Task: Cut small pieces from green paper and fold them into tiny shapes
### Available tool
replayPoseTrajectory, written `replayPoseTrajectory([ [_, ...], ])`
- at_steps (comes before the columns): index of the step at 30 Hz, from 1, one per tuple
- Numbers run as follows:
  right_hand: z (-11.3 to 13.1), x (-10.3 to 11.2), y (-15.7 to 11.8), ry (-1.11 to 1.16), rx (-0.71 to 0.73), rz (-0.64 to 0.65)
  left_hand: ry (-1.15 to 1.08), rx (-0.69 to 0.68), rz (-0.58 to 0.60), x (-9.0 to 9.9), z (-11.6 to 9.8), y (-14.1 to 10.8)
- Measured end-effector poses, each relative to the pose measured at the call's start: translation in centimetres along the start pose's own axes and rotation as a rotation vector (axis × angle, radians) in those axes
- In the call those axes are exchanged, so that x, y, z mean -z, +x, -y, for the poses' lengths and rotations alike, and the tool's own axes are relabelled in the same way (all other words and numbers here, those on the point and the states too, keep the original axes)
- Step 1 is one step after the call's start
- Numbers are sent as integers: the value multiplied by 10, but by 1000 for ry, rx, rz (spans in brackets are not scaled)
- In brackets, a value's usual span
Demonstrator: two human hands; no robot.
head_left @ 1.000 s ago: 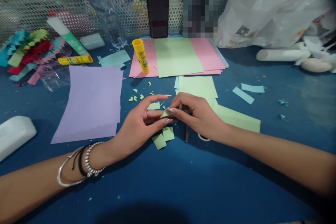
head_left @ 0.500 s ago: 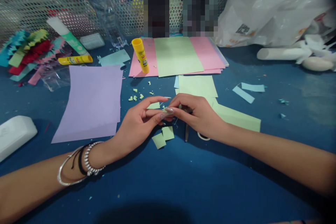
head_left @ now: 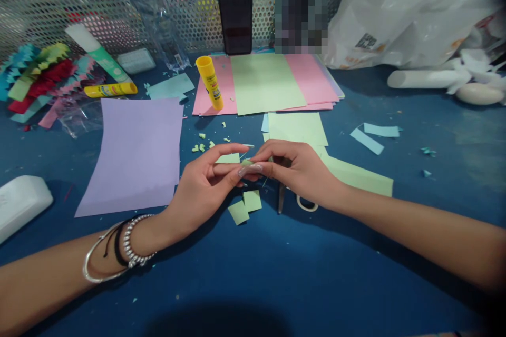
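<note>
Between the fingertips of both hands sits a small piece of light green paper, mostly covered by my thumbs. My left hand pinches it from the left, its index finger stretched out above. From the right, my right hand pinches the same piece with thumb and curled fingers. Two small green paper squares lie on the table just below the fingertips. Partly under my right hand rest scissors, with one white handle loop and a blade showing. Tiny green paper scraps are scattered beyond my left hand.
A purple sheet lies at left. A yellow glue stick stands by pink and green sheets. Green sheets and blue strips are to the right. Fringed paper, a white plastic bag and a mesh panel line the back.
Both thumbs have shifted slightly on the green paper piece and now meet tip to tip. The view has moved a little; nothing else has visibly moved.
</note>
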State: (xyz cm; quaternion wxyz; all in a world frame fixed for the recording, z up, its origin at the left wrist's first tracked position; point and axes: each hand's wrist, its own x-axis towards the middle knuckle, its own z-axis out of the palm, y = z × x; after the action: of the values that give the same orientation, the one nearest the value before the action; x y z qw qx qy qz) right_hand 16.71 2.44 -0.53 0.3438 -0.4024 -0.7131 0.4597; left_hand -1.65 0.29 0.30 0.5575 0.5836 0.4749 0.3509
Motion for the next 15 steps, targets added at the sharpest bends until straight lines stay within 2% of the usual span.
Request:
replayPoseTrajectory([
  [6, 1, 2, -1, 12, 3, 13, 9, -8, -2, 0, -1, -1],
  [15, 2, 3, -2, -67, 87, -1, -3, -7, 9, 4, 1, 3],
])
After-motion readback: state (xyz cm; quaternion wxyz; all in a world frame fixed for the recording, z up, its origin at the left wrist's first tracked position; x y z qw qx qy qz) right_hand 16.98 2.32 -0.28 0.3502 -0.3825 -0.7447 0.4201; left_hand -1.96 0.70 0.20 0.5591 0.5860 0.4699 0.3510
